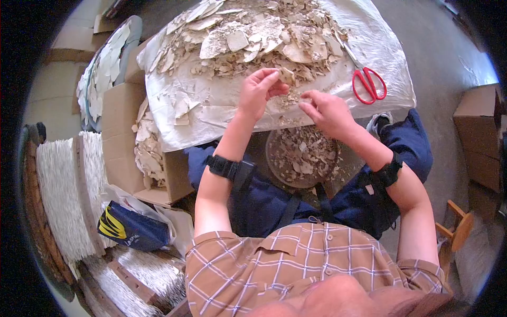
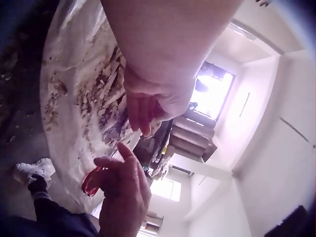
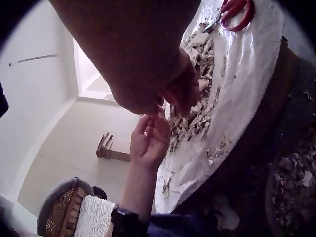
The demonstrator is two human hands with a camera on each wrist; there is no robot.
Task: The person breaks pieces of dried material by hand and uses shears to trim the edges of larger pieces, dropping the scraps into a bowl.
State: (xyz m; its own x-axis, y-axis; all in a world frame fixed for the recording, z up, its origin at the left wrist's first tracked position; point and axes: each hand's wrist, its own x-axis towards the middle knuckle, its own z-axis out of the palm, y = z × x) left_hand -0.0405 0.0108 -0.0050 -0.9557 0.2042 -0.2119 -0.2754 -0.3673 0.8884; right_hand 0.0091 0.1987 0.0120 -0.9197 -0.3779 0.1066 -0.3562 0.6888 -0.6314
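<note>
My left hand [image 1: 257, 94] pinches a small, flat, pale brownish piece [image 1: 287, 76] between thumb and fingers, over the near side of the table. Just to its right is my right hand [image 1: 330, 113], fingers loosely bent with the thumb apart from them; no held piece shows there. Beyond both hands lies a broad heap of pale, thin, broken flakes [image 1: 253, 39]. In the left wrist view, the right hand [image 2: 123, 190] appears below the left one. Red-handled scissors [image 1: 369, 84] rest on the white cover [image 1: 211, 113], right of the heap.
Below the table edge, between the knees, stands a round container [image 1: 269, 153] of small fragments. A cardboard box [image 1: 121, 137] holding larger flakes is at the left, near a blue bag [image 1: 134, 227] and stacked white sheets [image 1: 60, 195]. A wooden stool [image 1: 462, 232] stands at right.
</note>
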